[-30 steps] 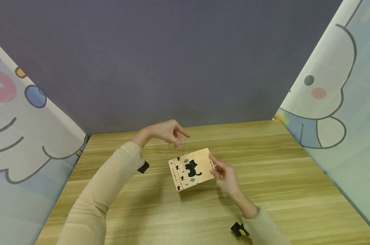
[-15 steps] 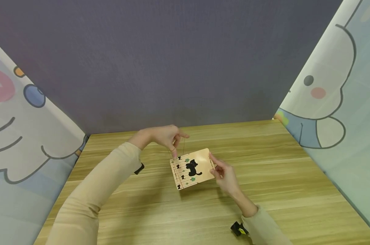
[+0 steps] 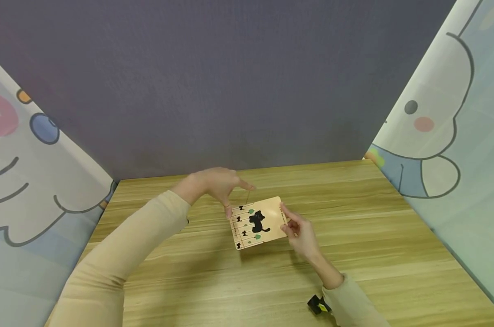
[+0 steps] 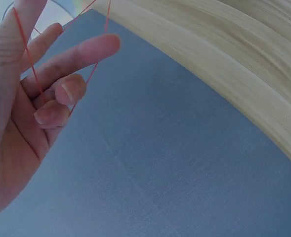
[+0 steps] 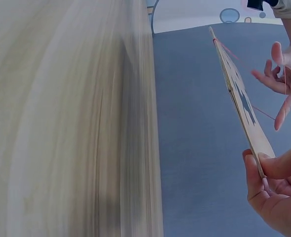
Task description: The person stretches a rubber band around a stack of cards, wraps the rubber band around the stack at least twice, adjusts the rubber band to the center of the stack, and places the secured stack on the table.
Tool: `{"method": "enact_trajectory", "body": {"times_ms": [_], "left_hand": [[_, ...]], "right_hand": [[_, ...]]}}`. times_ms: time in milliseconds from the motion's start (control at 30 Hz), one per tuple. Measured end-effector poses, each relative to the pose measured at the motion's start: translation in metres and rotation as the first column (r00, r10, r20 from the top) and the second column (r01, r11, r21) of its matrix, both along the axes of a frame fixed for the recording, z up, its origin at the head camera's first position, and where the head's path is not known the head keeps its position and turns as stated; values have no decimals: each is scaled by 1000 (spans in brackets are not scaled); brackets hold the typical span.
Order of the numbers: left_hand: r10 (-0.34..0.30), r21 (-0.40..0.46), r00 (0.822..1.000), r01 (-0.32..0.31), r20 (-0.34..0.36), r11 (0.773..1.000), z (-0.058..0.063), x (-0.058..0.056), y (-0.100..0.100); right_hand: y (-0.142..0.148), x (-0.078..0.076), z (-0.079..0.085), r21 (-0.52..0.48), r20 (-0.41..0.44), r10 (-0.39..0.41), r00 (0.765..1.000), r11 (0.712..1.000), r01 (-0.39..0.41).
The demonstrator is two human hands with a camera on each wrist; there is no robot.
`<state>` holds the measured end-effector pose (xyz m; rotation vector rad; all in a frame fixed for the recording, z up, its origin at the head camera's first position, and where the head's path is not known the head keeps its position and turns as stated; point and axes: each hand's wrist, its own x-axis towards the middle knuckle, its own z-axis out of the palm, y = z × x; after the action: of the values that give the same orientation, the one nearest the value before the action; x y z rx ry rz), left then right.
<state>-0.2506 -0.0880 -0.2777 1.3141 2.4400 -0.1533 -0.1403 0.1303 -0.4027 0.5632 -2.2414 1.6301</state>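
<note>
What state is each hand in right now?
Left hand: open, with red thread strung across it.
Right hand: holding the cat-print card, pinched at one end.

Wood-grain table (image 3: 373, 245), yellowish-brown, darker streaks running side to side, roughly along the far edge. Both far corners in view. Soft shadow (image 3: 185, 272) left of middle.

The card (image 3: 273, 218) looks like smooth paper, the table (image 3: 377, 245) wood.
</note>
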Motion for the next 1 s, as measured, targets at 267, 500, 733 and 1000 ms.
{"method": "enact_trajectory", "body": {"times_ms": [267, 500, 733, 1000], "left_hand": [[45, 11, 998, -44, -36, 999, -8, 6, -2], [72, 63, 997, -71, -26, 995, -17, 12, -4], [120, 137, 992, -113, -44, 984, -21, 16, -4], [155, 313, 987, -136, -35, 940, -36, 17, -6]], "right_hand": [[-2, -2, 1, -11, 28, -33, 999, 999, 33], [-1, -6, 3, -29, 108, -85, 991, 996, 88], [4, -12, 1, -98, 159, -63, 985, 992, 80], [10, -23, -18, -219, 270, -38, 962, 971, 100]]}}
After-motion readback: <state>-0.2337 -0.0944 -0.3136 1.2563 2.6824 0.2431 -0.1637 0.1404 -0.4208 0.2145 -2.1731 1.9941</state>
